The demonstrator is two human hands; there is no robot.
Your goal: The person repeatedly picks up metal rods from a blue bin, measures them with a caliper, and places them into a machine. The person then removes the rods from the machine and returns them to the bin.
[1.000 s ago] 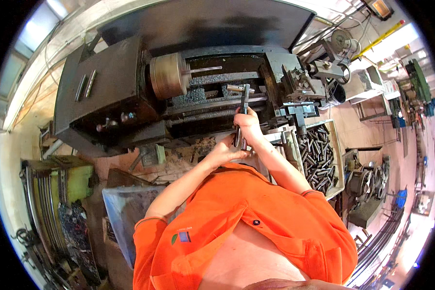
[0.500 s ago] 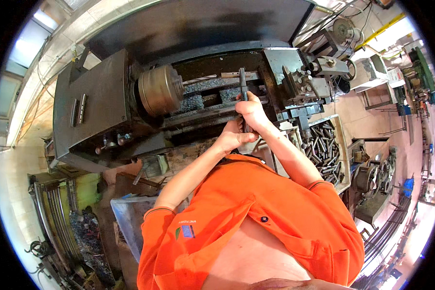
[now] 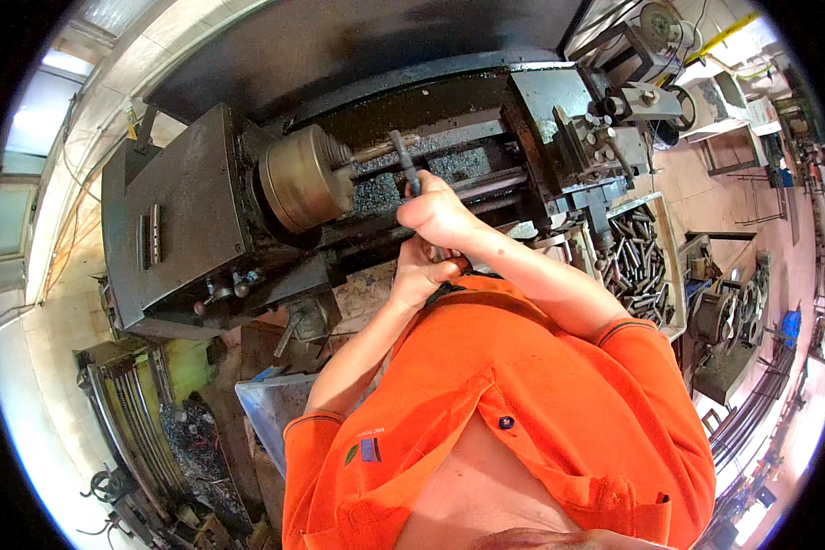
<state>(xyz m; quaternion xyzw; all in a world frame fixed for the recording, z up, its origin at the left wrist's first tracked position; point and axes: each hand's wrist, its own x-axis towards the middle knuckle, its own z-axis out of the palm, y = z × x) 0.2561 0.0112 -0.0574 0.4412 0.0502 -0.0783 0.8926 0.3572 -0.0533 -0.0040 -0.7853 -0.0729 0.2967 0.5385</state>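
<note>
In front of my body I hold a long, narrow grey metal bar [image 3: 405,159], tilted so its far end points at the lathe bed. Whether it is a plain bar or a tool such as a file, I cannot make out. My right hand [image 3: 435,211] is wrapped round its middle. Lower down, close to my waist, my left hand [image 3: 423,272] closes on its near end, which is mostly hidden by the fingers. Left of the bar's far end is the lathe chuck [image 3: 301,179], a brassy cylinder with a thin rod [image 3: 380,150] extending from it.
Metal chips [image 3: 376,194] lie along the lathe bed. The tool carriage [image 3: 596,137] stands right of my hands. Below it, a box [image 3: 676,284] holds many short dark metal pieces. Two short rods [image 3: 155,234] rest on the headstock. A light-coloured bin [image 3: 270,403] is at lower left.
Both hands have shifted left and the bar's far end has swung left toward the chuck. My right hand has come lower and nearer my left. The whole view has shifted slightly.
</note>
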